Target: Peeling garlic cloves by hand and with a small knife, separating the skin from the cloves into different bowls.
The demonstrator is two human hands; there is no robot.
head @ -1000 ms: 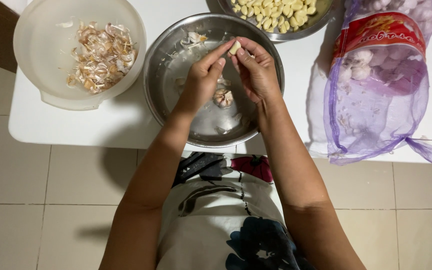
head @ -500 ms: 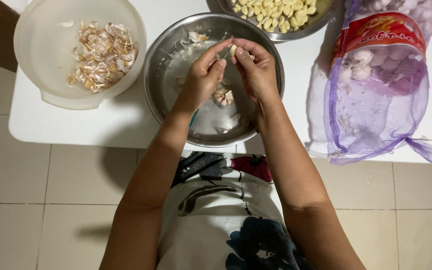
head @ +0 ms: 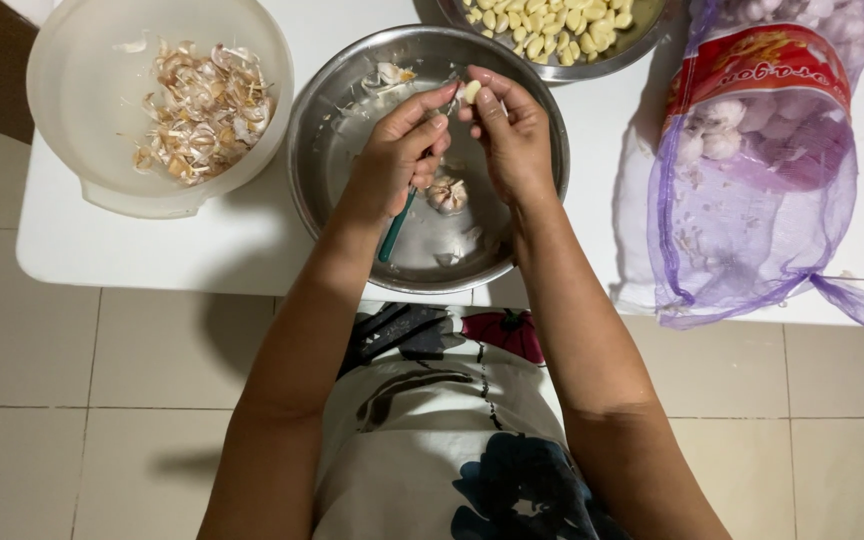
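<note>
Over a round steel bowl (head: pixel 337 110) my two hands meet. My left hand (head: pixel 400 150) grips a small knife with a teal handle (head: pixel 393 228), its blade end up near the fingertips. My right hand (head: pixel 512 135) pinches a pale garlic clove (head: pixel 470 91) between thumb and fingers, touching the left fingertips. A partly broken garlic bulb (head: pixel 446 193) lies in the bowl under my hands, with a few skin scraps (head: pixel 390 74) at the far rim.
A white plastic bowl (head: pixel 82 150) of papery garlic skins (head: pixel 202 110) stands at the left. A steel dish (head: pixel 602 62) of peeled cloves (head: pixel 542 20) sits behind. A purple mesh sack (head: pixel 752 170) of garlic bulbs lies at the right on the white table (head: pixel 152 250).
Both hands stay over the steel bowl; my fingers have shifted slightly around the clove, which still sits between the fingertips.
</note>
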